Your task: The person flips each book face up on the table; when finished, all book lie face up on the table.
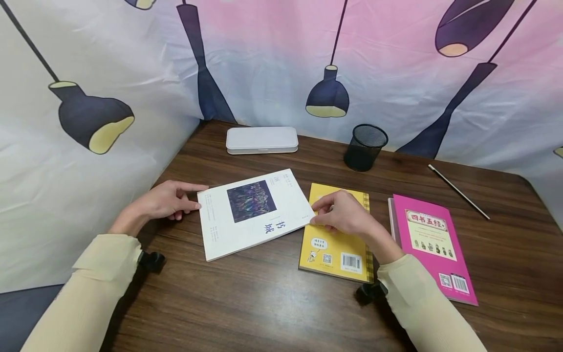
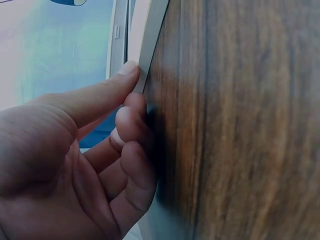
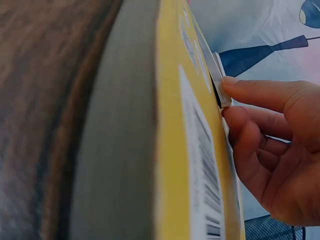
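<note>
A white book (image 1: 255,210) with a dark square picture on its cover lies slightly turned on the table, its right corner overlapping a yellow book (image 1: 334,254). At its left end, my left hand (image 1: 164,200) holds the edge between thumb and extended index finger. In the left wrist view, the thumb of the left hand (image 2: 75,150) presses the edge, the other fingers curled beside it. My right hand (image 1: 345,212) pinches the right corner above the yellow book. The right wrist view shows the thumb and fingers of the right hand (image 3: 280,145) at that corner, close over the yellow cover (image 3: 172,150).
A pink book (image 1: 433,244) lies to the right, near a thin light-coloured stick (image 1: 459,191). Toward the back of the wooden table (image 1: 246,303) are a white case (image 1: 262,140) and a black mesh pen cup (image 1: 365,147). A lamp-patterned cloth (image 1: 272,73) hangs behind.
</note>
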The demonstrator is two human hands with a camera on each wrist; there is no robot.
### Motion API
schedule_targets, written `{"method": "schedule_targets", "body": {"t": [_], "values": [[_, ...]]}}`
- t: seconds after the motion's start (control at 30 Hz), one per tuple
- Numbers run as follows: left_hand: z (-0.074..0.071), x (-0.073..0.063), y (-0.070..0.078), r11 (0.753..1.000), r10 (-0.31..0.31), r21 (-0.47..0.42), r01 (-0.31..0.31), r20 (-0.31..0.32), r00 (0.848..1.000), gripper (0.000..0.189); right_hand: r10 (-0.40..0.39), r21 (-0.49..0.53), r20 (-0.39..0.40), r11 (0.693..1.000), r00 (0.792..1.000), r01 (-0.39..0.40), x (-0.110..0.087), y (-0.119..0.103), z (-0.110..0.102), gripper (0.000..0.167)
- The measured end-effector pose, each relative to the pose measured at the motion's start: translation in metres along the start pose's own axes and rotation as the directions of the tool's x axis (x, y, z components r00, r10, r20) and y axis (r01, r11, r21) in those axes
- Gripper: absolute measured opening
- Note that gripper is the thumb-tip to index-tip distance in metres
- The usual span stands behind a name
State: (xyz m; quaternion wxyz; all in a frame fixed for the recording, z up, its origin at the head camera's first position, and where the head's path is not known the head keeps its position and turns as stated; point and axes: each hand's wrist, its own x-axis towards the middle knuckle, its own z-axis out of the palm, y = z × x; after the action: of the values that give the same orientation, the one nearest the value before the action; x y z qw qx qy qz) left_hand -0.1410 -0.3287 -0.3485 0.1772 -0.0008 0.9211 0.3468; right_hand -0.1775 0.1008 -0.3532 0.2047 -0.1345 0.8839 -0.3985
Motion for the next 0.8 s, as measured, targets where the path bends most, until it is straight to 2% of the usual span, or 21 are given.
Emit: {"method": "schedule_targets", "body": {"t": [0.3, 0.53, 0.8], "values": [[0.003, -0.009, 0.0, 0.999, -0.009, 0.039, 0.011, -0.03, 1.0, 0.057, -0.011, -0.045, -0.034, 0.999, 0.999, 0.009, 0.007, 0.002, 0.002, 0.034], [0.007, -0.023, -0.005, 0.999, 0.015, 0.052, -0.012, -0.047, 0.999, 0.057, -0.028, -0.003, 0.029, 1.0, 0.999, 0.028, 0.019, 0.0, -0.005, 0.033], [0.013, -0.04, -0.008, 0.998, 0.045, 0.046, -0.041, -0.097, 0.994, 0.053, -0.002, -0.072, 0.079, 0.997, 0.997, 0.007, 0.034, -0.01, -0.009, 0.034]]}}
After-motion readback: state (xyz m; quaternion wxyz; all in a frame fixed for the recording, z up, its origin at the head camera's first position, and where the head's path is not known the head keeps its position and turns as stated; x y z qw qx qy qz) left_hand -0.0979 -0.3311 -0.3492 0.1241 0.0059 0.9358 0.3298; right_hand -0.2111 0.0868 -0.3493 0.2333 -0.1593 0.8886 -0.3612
